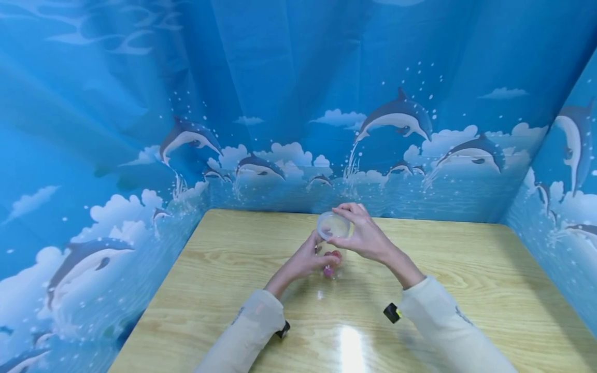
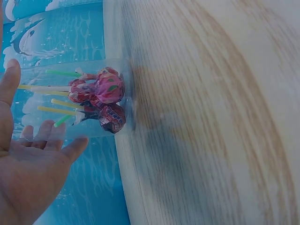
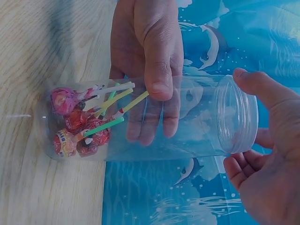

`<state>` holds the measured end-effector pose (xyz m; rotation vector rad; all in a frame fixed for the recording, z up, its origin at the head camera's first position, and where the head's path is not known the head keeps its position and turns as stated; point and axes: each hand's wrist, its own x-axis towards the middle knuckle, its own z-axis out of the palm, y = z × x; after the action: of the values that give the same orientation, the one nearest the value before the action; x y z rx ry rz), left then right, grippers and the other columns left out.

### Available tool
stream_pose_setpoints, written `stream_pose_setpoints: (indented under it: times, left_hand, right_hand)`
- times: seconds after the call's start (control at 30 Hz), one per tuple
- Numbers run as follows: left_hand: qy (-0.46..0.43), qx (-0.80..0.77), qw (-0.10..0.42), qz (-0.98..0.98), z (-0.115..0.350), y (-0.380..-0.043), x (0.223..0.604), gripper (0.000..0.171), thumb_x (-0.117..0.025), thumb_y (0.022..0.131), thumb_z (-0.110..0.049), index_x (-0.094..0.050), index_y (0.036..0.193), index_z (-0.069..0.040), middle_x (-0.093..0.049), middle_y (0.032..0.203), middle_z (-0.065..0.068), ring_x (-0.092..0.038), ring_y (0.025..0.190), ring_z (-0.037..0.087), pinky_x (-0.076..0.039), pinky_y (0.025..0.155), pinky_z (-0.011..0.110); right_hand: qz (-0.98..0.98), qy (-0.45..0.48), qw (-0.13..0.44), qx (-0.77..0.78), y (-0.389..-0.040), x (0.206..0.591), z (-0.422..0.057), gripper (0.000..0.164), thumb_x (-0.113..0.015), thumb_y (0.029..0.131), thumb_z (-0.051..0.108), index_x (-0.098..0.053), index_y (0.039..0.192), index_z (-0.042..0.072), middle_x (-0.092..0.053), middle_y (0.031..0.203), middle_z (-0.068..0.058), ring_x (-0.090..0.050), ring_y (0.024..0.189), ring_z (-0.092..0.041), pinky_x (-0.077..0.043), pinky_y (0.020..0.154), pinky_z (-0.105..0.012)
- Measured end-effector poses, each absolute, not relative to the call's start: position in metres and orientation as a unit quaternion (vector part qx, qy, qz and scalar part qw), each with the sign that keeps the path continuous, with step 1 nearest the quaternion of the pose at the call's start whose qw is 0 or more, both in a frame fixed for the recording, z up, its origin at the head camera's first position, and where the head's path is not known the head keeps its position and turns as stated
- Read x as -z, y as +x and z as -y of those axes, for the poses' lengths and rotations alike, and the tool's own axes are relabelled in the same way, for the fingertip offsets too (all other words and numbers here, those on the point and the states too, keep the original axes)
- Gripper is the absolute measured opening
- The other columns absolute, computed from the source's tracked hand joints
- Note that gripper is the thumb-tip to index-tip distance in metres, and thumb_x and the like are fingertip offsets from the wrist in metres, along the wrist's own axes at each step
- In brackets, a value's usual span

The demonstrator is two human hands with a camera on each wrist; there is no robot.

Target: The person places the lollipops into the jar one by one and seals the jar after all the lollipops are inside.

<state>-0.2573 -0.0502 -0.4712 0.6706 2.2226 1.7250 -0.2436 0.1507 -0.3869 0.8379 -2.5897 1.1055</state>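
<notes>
A tall clear plastic jar (image 3: pixel 187 145) stands upright between the hands, with several wrapped lollipops (image 3: pixel 89 129) heads down near its base. Their yellow, green and white sticks point up. My left hand (image 1: pixel 309 256) grips the jar's side, thumb on one side and fingers behind it in the right wrist view. At the ribbed round top (image 1: pixel 333 226), my right hand (image 1: pixel 361 233) holds the rim between thumb and fingers. Whether a clear lid sits on this rim is hard to tell. The jar's base is close to the table; contact cannot be made out.
The light wood-grain table (image 1: pixel 224 290) reaches back to a blue dolphin-print curtain (image 1: pixel 289 93), which also lines both sides. Black wrist devices (image 1: pixel 393 313) sit at the sleeves (image 1: pixel 252 321). A bright light reflection lies on the front of the table.
</notes>
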Motion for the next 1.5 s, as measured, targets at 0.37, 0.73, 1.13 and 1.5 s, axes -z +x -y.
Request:
stream_pose_setpoints:
  times: [0.37,0.73,1.13,1.5]
  left_hand:
    - [0.232,-0.596,0.137,-0.756,0.051,-0.259,0.472,0.095,-0.08,0.092,-0.017,-0.019,0.165,-0.021,-0.026,0.168,0.004,-0.026,0.153,0.027,-0.025,0.123,0.058]
    - [0.225,-0.592,0.117,-0.765,0.051,-0.257,0.471,0.089,-0.082,0.089,-0.014,-0.029,0.161,-0.015,-0.036,0.163,0.01,-0.03,0.151,0.032,-0.027,0.12,0.062]
    - [0.229,-0.59,0.121,-0.765,0.052,-0.258,0.47,0.083,-0.081,0.091,-0.014,-0.032,0.158,-0.011,-0.036,0.162,0.012,-0.03,0.151,0.033,-0.027,0.12,0.063]
    - [0.229,-0.589,0.134,-0.764,0.05,-0.258,0.47,0.094,-0.081,0.091,-0.014,-0.023,0.164,-0.018,-0.032,0.165,0.007,-0.026,0.153,0.029,-0.024,0.122,0.061]
  right_hand:
    - [0.902,0.209,0.118,-0.359,-0.242,0.391,-0.141,0.083,-0.094,0.075,0.041,-0.062,0.139,0.0,-0.054,0.115,-0.014,-0.046,0.101,-0.028,-0.042,0.077,-0.038]
    - [0.887,0.18,0.128,-0.405,-0.228,0.397,-0.147,0.071,-0.091,0.081,0.031,-0.062,0.136,-0.001,-0.054,0.104,-0.013,-0.048,0.088,-0.03,-0.042,0.07,-0.036]
    - [0.887,0.138,0.144,-0.417,-0.219,0.397,-0.14,0.071,-0.091,0.08,0.033,-0.061,0.133,-0.003,-0.058,0.112,-0.017,-0.052,0.099,-0.032,-0.047,0.077,-0.041]
    - [0.847,0.278,-0.005,-0.452,-0.242,0.395,-0.165,0.071,-0.072,0.096,0.027,-0.042,0.158,0.01,-0.035,0.163,-0.017,-0.04,0.142,-0.045,-0.042,0.106,-0.07]
